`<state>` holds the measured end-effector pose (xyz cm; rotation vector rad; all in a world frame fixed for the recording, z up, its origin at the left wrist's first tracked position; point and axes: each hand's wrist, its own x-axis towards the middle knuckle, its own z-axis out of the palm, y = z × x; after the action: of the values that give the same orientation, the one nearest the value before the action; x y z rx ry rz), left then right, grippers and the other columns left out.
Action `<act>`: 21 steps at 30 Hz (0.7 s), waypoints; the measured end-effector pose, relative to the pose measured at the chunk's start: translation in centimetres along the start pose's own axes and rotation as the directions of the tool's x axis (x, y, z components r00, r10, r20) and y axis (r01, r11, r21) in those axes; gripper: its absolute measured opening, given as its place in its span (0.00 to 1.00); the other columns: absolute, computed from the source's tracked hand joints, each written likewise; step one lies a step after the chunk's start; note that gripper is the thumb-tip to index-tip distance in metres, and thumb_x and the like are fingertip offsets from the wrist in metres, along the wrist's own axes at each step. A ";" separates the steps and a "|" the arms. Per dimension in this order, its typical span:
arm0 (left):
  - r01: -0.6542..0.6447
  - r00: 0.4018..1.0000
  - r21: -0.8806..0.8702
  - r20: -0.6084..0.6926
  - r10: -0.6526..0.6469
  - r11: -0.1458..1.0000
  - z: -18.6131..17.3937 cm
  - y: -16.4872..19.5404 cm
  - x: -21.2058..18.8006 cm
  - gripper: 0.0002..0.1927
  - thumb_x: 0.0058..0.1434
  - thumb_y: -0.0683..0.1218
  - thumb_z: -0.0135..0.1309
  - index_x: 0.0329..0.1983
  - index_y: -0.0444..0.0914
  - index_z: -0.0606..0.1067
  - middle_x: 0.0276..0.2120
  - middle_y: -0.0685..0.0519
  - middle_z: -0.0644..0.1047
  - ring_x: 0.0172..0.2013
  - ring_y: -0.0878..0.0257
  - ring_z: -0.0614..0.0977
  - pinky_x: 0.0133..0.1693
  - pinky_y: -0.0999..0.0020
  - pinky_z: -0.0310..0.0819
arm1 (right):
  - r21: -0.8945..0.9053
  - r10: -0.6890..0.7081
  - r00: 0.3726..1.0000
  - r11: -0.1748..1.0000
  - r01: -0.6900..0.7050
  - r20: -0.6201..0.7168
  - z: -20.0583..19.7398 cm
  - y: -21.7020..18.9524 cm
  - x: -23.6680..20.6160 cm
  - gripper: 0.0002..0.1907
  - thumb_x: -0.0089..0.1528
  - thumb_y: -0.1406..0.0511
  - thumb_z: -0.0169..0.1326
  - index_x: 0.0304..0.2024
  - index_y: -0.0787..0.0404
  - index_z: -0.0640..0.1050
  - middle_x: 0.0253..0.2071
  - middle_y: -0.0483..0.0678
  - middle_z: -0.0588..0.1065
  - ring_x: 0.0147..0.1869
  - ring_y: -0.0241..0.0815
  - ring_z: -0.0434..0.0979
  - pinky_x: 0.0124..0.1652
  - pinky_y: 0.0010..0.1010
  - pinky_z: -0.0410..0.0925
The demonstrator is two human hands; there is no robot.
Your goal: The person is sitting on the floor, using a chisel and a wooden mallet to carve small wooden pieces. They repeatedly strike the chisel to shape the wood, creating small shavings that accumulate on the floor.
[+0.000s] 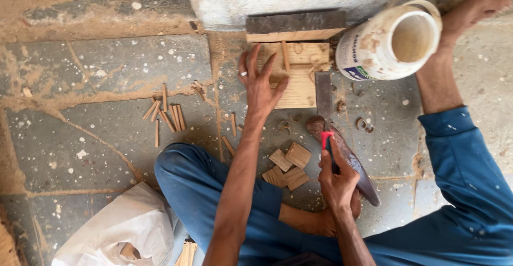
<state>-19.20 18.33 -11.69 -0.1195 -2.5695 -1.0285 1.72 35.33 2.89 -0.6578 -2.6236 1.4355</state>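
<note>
My left hand (260, 81), a ring on one finger, lies with fingers spread on a pale wooden board (297, 82) on the stone floor. A thin wooden stick (285, 56) rests on the board by my fingertips. My right hand (336, 175) grips a small red-tipped tool (325, 139). Under that hand lies a chisel with a flat metal blade (323, 94) and a dark wooden handle (350, 162). Small cut wood blocks (288, 165) sit between my hands.
A white plastic jar (387, 44) lies on its side at upper right beside my bare foot (470, 12). Several thin sticks (166, 115) are scattered to the left. A dark block (295, 24) sits behind the board. A white bag (120, 228) is at lower left.
</note>
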 end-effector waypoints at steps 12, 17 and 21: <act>-0.164 0.970 0.088 0.194 0.144 0.983 -1.9 0.7 -0.5 0.69 0.49 0.89 0.43 0.80 0.40 0.45 0.78 0.42 0.45 0.77 0.41 0.45 0.72 0.27 0.35 | -0.267 -0.420 0.907 0.877 0.400 -0.023 1.9 0.6 3.8 0.18 0.69 0.67 0.58 0.62 0.64 0.77 0.27 0.50 0.77 0.25 0.30 0.70 0.25 0.26 0.63; -0.253 0.965 0.152 0.109 0.238 0.956 -2.3 1.7 -2.7 0.66 0.48 0.86 0.43 0.77 0.38 0.48 0.75 0.39 0.48 0.74 0.39 0.51 0.69 0.27 0.41 | -0.170 -0.225 0.974 0.961 0.218 -0.022 0.7 0.5 3.4 0.18 0.67 0.68 0.58 0.60 0.66 0.78 0.27 0.48 0.81 0.20 0.29 0.70 0.18 0.25 0.61; -0.046 0.999 0.082 -0.011 0.047 0.996 -1.4 2.3 -2.6 0.44 0.65 0.70 0.56 0.71 0.35 0.65 0.63 0.43 0.68 0.65 0.48 0.68 0.65 0.39 0.60 | -0.156 -0.134 0.989 0.980 0.122 -0.068 -1.6 0.9 1.8 0.21 0.66 0.68 0.58 0.61 0.66 0.78 0.28 0.49 0.80 0.23 0.29 0.68 0.21 0.26 0.60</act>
<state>-15.89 19.17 -10.18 -0.1503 -2.5797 -0.9035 0.84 37.74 2.84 -0.5348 -2.6785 1.1609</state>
